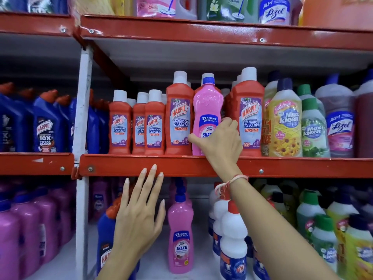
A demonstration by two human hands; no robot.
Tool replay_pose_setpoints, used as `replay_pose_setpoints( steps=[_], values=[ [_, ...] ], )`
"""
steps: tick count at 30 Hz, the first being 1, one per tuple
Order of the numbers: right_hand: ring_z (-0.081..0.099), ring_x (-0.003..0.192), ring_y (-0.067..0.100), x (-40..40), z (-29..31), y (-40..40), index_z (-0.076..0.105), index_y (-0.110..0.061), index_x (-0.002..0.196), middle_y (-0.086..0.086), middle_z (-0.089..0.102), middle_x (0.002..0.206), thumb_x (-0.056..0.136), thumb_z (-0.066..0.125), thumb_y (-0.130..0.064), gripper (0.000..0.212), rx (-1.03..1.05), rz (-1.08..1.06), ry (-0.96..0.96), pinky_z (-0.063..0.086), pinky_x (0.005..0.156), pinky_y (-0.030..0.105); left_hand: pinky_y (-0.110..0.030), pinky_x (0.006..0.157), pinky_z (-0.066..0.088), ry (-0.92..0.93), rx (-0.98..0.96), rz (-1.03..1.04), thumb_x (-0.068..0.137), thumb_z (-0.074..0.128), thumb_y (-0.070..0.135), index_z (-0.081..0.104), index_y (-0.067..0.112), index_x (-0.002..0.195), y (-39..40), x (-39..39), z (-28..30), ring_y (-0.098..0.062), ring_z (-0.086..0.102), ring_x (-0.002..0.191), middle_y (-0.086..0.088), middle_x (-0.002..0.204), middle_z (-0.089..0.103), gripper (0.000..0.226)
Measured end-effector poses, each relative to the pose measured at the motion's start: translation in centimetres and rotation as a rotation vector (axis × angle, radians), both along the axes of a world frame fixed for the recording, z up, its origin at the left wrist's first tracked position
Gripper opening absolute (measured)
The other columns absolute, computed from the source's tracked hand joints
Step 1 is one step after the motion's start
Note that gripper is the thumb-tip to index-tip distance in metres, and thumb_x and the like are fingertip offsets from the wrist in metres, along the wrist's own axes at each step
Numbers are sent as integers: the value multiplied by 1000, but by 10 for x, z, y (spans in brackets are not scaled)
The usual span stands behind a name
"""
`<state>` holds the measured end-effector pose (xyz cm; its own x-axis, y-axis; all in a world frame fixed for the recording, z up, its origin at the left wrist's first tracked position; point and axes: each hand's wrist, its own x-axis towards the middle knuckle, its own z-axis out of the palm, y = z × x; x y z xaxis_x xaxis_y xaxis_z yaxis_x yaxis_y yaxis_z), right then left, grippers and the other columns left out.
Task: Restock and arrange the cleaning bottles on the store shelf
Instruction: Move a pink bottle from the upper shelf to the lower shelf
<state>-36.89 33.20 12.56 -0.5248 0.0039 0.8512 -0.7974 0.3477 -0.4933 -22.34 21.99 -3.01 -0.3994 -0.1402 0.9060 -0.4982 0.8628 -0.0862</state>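
A pink Shakti bottle [207, 110] with a blue cap stands upright on the middle shelf [141, 165], between two tall red Harpic bathroom cleaner bottles [179, 118]. My right hand [219, 140] is wrapped around its lower half. My left hand [139, 209] hovers below with fingers spread, its fingertips touching the shelf's red front edge, holding nothing. A second pink Shakti bottle [180, 235] stands on the lower shelf to the right of that hand.
Smaller red Harpic bottles [137, 124] fill the shelf's left part, with blue Harpic bottles [46, 124] beyond the white upright post [81, 118]. Yellow and green Max Kleen bottles [286, 122] and Lizol bottles [339, 126] stand to the right. White bottles [232, 239] and purple bottles [24, 229] sit below.
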Motion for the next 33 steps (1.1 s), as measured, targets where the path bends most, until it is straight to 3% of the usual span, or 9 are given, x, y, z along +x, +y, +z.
replay_pose_setpoints(
  steps=[6, 13, 19, 26, 33],
  values=[
    [58, 101, 25, 0, 9, 7, 47, -6, 117, 8, 53, 110, 58, 76, -63, 87, -44, 45, 53, 44, 67, 30, -56, 117, 26, -10, 33, 21, 92, 43, 32, 30, 13, 150, 0, 10, 0, -23, 22, 149, -6, 160, 27, 63],
    [50, 87, 13, 20, 10, 36, 52, -12, 118, 1, 58, 106, 53, 65, -72, 90, -181, 162, 112, 33, 59, 18, -58, 117, 24, -16, 36, 41, 93, 42, 32, 29, 12, 150, -5, 16, -6, -24, 22, 149, -7, 160, 27, 62],
    [58, 85, 11, 38, -55, 52, 52, -24, 113, -7, 61, 103, 45, 68, -65, 81, -186, 308, 14, 37, 63, 15, -57, 119, 20, -10, 22, 44, 92, 47, 28, 29, 11, 151, -6, 23, -18, -23, 20, 149, -6, 161, 25, 63],
    [50, 82, 0, 40, -142, 43, 50, -24, 116, -9, 55, 103, 46, 71, -61, 81, -71, 382, -86, 38, 65, 3, -58, 118, 19, -64, 104, 29, 92, 47, 27, 32, 8, 149, 2, 29, -66, -24, 24, 148, -8, 159, 29, 62],
    [54, 90, 14, 25, -215, 21, 48, -18, 112, -2, 54, 102, 47, 76, -53, 79, 54, 407, -197, 38, 67, 14, -57, 117, 23, -277, 196, -8, 93, 42, 32, 35, 7, 148, 12, 28, -142, -24, 23, 148, -8, 159, 29, 61]
  ],
)
